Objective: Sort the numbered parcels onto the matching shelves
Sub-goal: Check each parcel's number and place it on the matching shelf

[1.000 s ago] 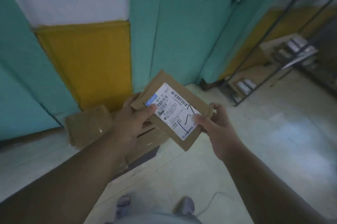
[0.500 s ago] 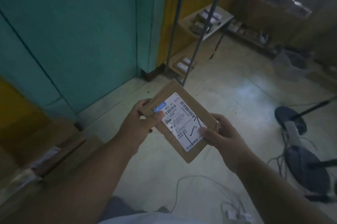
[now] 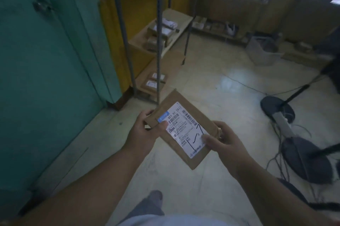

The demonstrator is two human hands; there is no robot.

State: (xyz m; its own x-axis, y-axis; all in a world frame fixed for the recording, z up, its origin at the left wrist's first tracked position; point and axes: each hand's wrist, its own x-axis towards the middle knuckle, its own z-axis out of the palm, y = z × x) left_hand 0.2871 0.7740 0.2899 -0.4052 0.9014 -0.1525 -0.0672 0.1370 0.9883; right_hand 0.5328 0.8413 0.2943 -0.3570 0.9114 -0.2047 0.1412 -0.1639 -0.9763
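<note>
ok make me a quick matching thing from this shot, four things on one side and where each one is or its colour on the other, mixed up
Things:
1. brown parcel
2. door
3. round stand base
4. two labelled boxes

Places or colours:
A. on the floor at the right, with cables beside it
B. teal, at the left
C. on the lowest shelf of the metal rack
D. gripped between the left hand and the right hand

Pairs: 1-D, 2-B, 3-A, 4-C
</note>
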